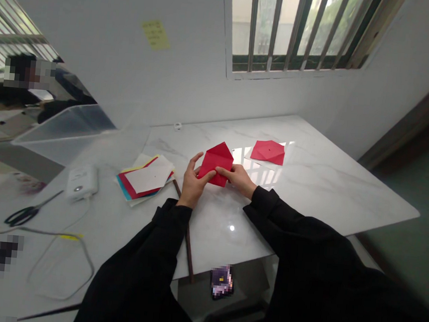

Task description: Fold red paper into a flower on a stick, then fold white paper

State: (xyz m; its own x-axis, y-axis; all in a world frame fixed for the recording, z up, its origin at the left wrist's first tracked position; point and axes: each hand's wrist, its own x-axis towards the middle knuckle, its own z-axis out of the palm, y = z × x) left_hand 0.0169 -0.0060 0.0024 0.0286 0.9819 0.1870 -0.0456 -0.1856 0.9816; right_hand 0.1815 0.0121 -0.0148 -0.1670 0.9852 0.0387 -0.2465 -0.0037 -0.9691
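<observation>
Our hands (193, 180) (237, 178) pinch a red envelope (217, 164), flap raised, contents not visible, above the tabletop (309, 189). Far left, the yellow note's (156, 34) writing proves illegible to us.

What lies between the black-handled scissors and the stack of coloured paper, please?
A white corded box, apparently a power strip, sits between the scissors and the paper stack, as the head view shows.
</observation>
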